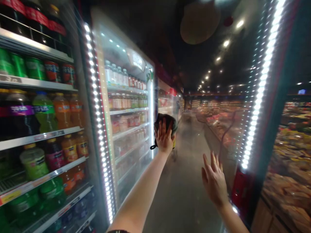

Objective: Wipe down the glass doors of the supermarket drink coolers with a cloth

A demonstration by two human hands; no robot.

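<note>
My left hand [165, 137] is stretched far forward, its fingers spread over a dark cloth [173, 119]. The cloth has a small black loop at its left and a bit of yellow at its lower right. It seems pressed flat against a clear glass door [194, 181], through which the aisle shows. Lower on the right, my right hand [215, 181] is raised with fingers apart and holds nothing. It is close to the glass; whether it touches cannot be made out.
Shelves of bottles and cans [36, 81] stand close on the left, edged by a strip of lights [97, 106]. Beyond is another lit drinks fridge [128, 110]. A second bright light strip [261, 87] runs down the right, near produce displays [291, 155]. The aisle floor [187, 136] stretches ahead.
</note>
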